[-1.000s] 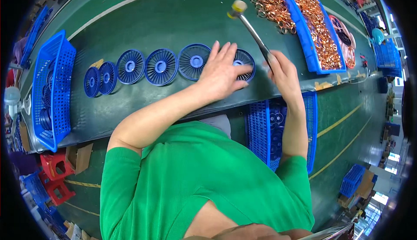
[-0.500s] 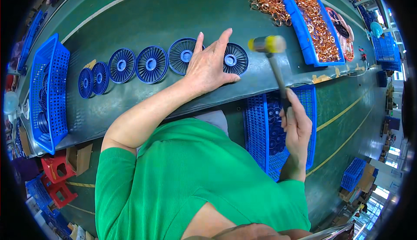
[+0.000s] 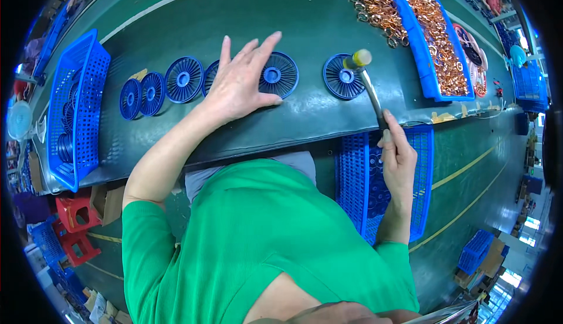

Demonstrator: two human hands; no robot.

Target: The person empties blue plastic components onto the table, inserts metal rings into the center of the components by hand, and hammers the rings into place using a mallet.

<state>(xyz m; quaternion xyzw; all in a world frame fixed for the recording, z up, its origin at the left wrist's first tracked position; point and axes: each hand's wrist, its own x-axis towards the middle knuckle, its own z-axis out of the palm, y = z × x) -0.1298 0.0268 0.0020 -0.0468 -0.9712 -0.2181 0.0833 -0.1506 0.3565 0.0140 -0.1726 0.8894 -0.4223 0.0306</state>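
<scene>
Several round blue ribbed discs lie in a row on the green table [image 3: 305, 19]. My left hand [image 3: 240, 80] rests flat with fingers spread, partly covering one disc and touching the edge of the blue disc [image 3: 277, 75] beside it. My right hand [image 3: 397, 158] grips the handle of a small hammer [image 3: 368, 86]. Its yellowish head sits over a separate blue disc [image 3: 342, 77] further right. More discs [image 3: 183, 79] lie to the left of my left hand.
A blue basket [image 3: 75, 110] holding discs stands at the table's left end. A blue tray [image 3: 435, 36] of copper rings and a loose pile of copper rings [image 3: 375, 7] sit at the back right. Another blue crate [image 3: 375, 177] with parts is below the table edge.
The row of discs has shifted right under my left hand. The hammer has swung from raised at the far side, back toward me, then down onto the rightmost disc.
</scene>
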